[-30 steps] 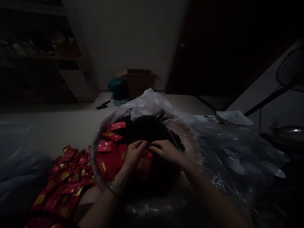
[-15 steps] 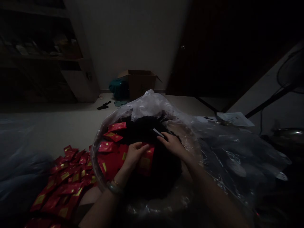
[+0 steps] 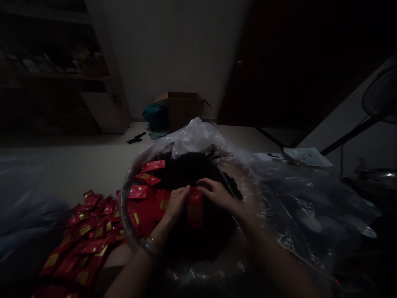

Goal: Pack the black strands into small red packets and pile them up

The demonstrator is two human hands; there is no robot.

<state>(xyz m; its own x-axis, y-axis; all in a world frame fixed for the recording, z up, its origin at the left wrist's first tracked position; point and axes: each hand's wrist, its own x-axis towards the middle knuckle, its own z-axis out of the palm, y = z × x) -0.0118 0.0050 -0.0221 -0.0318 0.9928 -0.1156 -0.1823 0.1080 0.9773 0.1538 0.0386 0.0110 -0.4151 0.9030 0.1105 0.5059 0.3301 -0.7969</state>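
In dim light both my hands meet over a round basin lined with clear plastic and heaped with dark loose material. My left hand and my right hand pinch the top of one small red packet with a gold label, held upright between them. Several more red packets lie inside the basin's left side, just beside my left hand. A bracelet sits on my left wrist.
A pile of red packets spreads over the floor at lower left. Crumpled clear plastic lies to the right. A cardboard box and a teal bundle stand by the far wall, shelves at left, a fan stand at right.
My right hand, which had lifted away holding a small pale strip, has come back to the top of the red packet. The packet now stands narrower and more upright between both hands.
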